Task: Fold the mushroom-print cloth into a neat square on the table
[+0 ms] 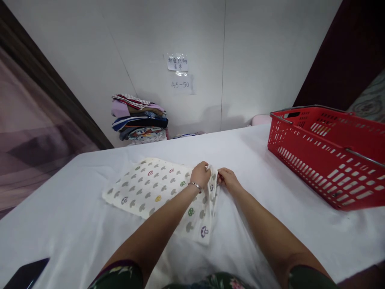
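A white cloth (162,186) printed with small grey and coloured mushrooms lies spread on the white-covered table. Its right end is bunched and slightly raised between my hands. My left hand (201,175), with a bracelet at the wrist, is closed on the cloth near its upper right corner. Just to the right, my right hand (227,178) pinches the cloth's right edge between thumb and fingers. My left forearm hides part of the lower middle of the cloth.
A red plastic basket (313,160) with metal handles stands at the right. Folded clothes (141,120) are piled beyond the table's far edge by the wall. A dark flat object (28,275), perhaps a phone, lies at the lower left. Paper signs (180,83) hang on the wall.
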{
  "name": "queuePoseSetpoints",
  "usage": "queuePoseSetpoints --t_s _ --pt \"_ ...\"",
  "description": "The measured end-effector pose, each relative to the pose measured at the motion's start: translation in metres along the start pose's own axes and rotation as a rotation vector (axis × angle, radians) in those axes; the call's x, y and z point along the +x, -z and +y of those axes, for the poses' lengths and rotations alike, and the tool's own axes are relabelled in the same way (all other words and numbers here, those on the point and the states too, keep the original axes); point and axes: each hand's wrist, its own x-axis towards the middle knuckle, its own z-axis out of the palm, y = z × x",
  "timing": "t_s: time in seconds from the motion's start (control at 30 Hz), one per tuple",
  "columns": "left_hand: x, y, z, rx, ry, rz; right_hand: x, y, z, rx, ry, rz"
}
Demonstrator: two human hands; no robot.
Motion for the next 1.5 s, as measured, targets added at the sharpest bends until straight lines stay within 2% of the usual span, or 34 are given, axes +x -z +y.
queuePoseSetpoints --t_s 0.1,0.2,0.33,0.4,0.47,0.53,0.63,0.7,0.8,0.9,1.0,1.13,1.33,1.43,1.5 --pt "-0.006 -0.003 0.011 0.137 -0.122 0.013 -0.001 0.000 0.001 0.030 0.031 -0.025" --pt "-0.003 -0.002 0.020 0.118 -0.077 0.012 0.000 0.001 0.002 0.038 0.045 -0.023" --pt "0.011 0.021 0.018 0.107 0.001 0.069 0.002 0.003 0.002 0.039 0.034 -0.008" --pt "0.016 0.033 0.015 0.206 -0.025 0.130 0.002 0.003 0.003 0.044 0.025 -0.010" --pt "0.016 0.036 0.014 0.320 -0.063 0.125 0.002 0.001 0.004 0.055 0.025 -0.018" --pt "0.013 0.029 0.016 0.372 -0.096 0.041 0.001 0.000 0.004 0.065 0.032 -0.027" --pt "0.008 0.008 0.022 0.289 -0.102 -0.101 0.000 0.000 0.004 0.068 0.041 -0.032" --pt "0.007 -0.003 0.024 0.194 -0.076 -0.143 0.000 0.001 0.004 0.065 0.041 -0.027" --pt "0.009 -0.010 0.020 0.072 -0.050 -0.145 0.001 0.003 0.003 0.063 0.032 -0.033" --pt "0.010 -0.011 0.012 -0.029 -0.039 -0.116 0.003 0.003 0.004 0.065 0.026 -0.057" --pt "0.009 -0.012 0.009 -0.048 -0.089 -0.110 0.003 0.002 0.004 0.071 0.031 -0.071" --pt "0.006 -0.012 0.012 0.021 -0.166 -0.140 0.003 0.003 0.004 0.075 0.031 -0.054" --pt "0.008 -0.016 0.011 -0.047 -0.128 -0.212 0.007 0.002 0.009 0.067 0.014 0.002" --pt "0.014 -0.012 0.001 -0.052 -0.130 -0.191 0.008 0.003 0.011 0.055 0.010 0.032" --pt "0.021 -0.001 -0.013 0.040 -0.142 -0.132 0.008 0.004 0.011 0.037 0.004 0.047"
